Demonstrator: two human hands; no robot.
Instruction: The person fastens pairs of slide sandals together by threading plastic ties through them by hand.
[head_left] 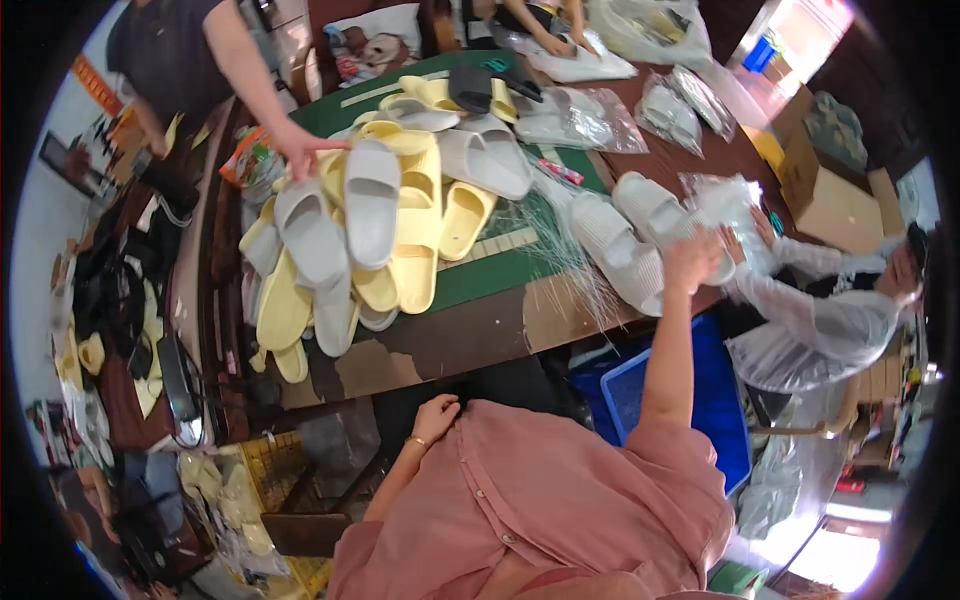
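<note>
On the right side of the table, my right hand (pixel 693 260) is over the heel part of a grey slipper (pixel 648 203), its fingers bent against it. A second grey slipper (pixel 612 245) with a ribbed strap lies just to its left. My left hand (pixel 436 416) rests at my waist below the table edge, loosely curled, with nothing seen in it. Yellow slippers (pixel 415 255) and grey slippers (pixel 372 205) are heaped on the left half of the table. Another person's hand (pixel 298 148) reaches onto that heap from the far left.
A person in a translucent sleeve (pixel 815 310) sits at the right, hands at a clear plastic bag (pixel 735 205). Bagged slippers (pixel 580 118) lie farther back. Clear plastic strands (pixel 575 265) hang over the near edge. A blue crate (pixel 622 385) stands below; a cardboard box (pixel 835 200) sits far right.
</note>
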